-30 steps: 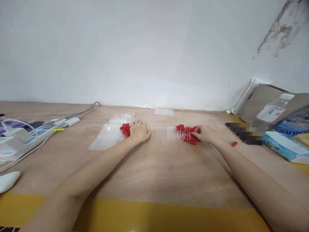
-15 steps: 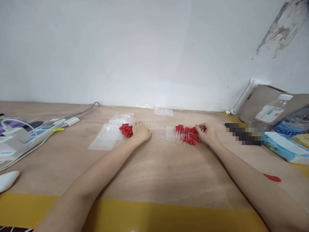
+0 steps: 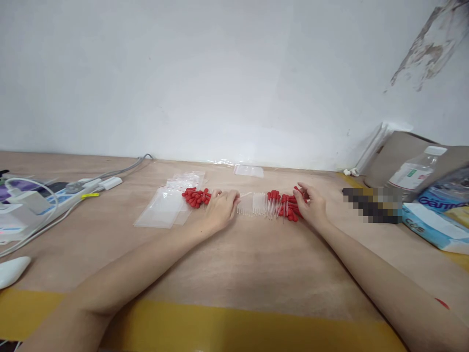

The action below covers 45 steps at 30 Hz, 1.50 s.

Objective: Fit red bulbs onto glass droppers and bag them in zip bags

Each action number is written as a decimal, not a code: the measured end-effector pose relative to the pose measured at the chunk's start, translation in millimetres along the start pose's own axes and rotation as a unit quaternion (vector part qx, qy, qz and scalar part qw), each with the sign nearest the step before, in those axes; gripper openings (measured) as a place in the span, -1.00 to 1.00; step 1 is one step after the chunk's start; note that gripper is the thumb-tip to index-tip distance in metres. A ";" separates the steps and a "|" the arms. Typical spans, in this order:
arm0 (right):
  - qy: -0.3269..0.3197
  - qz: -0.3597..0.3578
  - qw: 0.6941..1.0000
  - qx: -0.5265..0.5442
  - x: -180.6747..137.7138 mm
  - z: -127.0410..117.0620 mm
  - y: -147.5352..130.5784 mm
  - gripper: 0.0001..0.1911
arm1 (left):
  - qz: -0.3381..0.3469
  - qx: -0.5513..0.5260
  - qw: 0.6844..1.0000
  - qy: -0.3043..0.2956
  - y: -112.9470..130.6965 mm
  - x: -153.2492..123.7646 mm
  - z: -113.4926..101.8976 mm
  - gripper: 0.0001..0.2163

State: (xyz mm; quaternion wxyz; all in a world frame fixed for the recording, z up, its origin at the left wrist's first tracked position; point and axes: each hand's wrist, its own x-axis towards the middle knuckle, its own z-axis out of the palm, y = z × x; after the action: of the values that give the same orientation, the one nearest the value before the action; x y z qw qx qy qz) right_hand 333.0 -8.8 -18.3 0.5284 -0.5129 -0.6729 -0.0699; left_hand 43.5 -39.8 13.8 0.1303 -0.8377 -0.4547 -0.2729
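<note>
Fingers of my left hand [image 3: 220, 211] bunch narrowly at the left end of the clear tubes [image 3: 260, 203]; my right hand [image 3: 314, 205] curls, thumb and forefinger slightly apart, beside the red caps [image 3: 292, 214]. Whether either grips a piece, I cannot tell. Bags [image 3: 153, 211] crowd the red pile [image 3: 194, 198] on my left; towards the bench's left edge lies a power strip [image 3: 75, 194]. A bottle [image 3: 412, 171] and tissues [image 3: 436, 229] flank its right edge. The tubes lie mid-bench, side by side, long axes running from far edge to near; the capped ones' clear tips point nearward.
</note>
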 end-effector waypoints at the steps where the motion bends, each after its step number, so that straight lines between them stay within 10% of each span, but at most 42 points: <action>1: -0.003 -0.025 1.000 0.009 -1.7 0.2 -7.9 -0.70 | 0.026 -0.024 0.999 0.008 -0.2 -7.7 2.3 -0.81; 12: -0.201 -0.102 0.963 0.146 -42.9 16.2 -90.2 -0.85 | 0.078 -0.112 0.990 0.035 -3.8 -38.1 15.1 -0.85; 45: -0.204 -0.222 0.945 0.123 -51.1 20.6 -96.2 -0.87 | 0.206 -0.097 0.973 0.032 -3.2 -39.0 10.6 -0.77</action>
State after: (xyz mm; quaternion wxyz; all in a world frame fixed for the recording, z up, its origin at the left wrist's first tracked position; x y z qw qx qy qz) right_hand 242.0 -71.8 -24.1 0.4100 -0.2847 -0.8665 0.0044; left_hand 27.3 -60.0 -17.3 0.1158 -0.9129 -0.2397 -0.3094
